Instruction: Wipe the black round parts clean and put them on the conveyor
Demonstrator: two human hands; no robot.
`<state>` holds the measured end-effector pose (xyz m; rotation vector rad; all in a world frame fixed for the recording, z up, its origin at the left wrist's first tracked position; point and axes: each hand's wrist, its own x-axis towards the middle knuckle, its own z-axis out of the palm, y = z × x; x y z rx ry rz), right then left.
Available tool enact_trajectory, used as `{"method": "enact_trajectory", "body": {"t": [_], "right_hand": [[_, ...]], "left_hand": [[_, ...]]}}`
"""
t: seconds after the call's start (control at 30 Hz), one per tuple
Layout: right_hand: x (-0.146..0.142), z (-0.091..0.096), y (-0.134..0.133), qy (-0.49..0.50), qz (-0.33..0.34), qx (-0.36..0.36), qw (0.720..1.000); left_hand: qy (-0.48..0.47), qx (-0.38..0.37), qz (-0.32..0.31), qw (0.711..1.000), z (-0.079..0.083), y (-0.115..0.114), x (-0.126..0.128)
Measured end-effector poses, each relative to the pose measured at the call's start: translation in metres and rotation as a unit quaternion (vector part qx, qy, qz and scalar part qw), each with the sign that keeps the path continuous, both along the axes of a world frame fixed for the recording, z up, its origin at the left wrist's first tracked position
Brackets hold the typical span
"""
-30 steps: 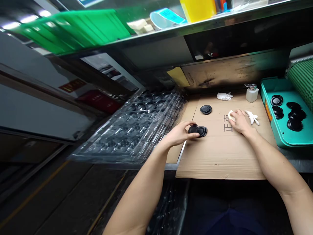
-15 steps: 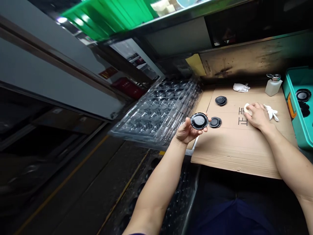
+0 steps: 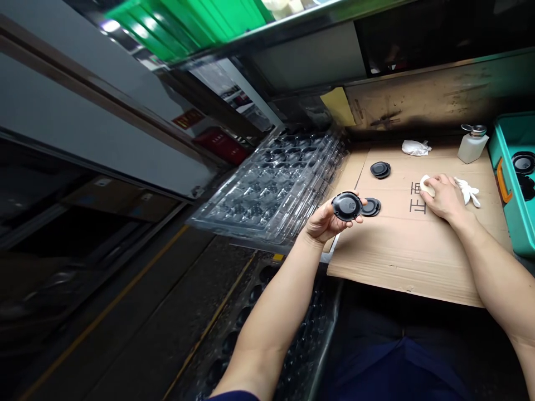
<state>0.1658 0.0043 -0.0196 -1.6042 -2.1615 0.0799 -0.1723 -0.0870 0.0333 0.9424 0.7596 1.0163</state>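
In the head view, a black round disc (image 3: 346, 206) is held above a cardboard sheet (image 3: 401, 267) by the left hand (image 3: 324, 225), its rim clamped between the fingers (image 3: 363, 202) and thumb. A second disc (image 3: 371, 207) lies just beside that hand, and a third (image 3: 380, 170) lies farther off. A white cloth (image 3: 427, 186) is pressed under the right hand (image 3: 445, 199), with its fingers together. Near it lie a crumpled white glove (image 3: 467, 191) and a pump bottle (image 3: 473, 145). Clear plastic trays (image 3: 267, 189) are stacked to the left, and a teal tray (image 3: 518, 223) holding more discs stands to the right.
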Motion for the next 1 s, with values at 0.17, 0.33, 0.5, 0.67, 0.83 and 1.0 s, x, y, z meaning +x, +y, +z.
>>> {"method": "enact_trajectory", "body": {"t": [0.17, 0.33, 0.5, 0.67, 0.83, 1.0], "right_hand": [[0.000, -0.001, 0.001, 0.001, 0.006, -0.001, 1.000], [-0.001, 0.001, -0.002, -0.004, 0.000, -0.006, 1.000], [-0.002, 0.003, -0.003, -0.005, 0.004, -0.012, 1.000], [-0.001, 0.002, -0.003, -0.008, 0.000, -0.014, 1.000], [-0.001, 0.003, -0.005, -0.011, 0.001, -0.016, 1.000], [-0.002, 0.001, -0.003, -0.013, 0.001, -0.016, 1.000]], "left_hand": [[0.043, 0.001, 0.011, 0.999, 0.001, -0.003, 0.000], [0.177, 0.054, 0.015, 0.983, 0.010, 0.005, 0.000], [0.564, 0.155, 0.002, 0.811, 0.013, 0.031, 0.002], [0.673, 0.218, -0.098, 0.700, 0.007, 0.054, 0.015], [0.697, 0.212, -0.129, 0.673, 0.008, 0.061, 0.028], [0.676, 0.226, -0.124, 0.691, 0.004, 0.059, 0.035]]}}
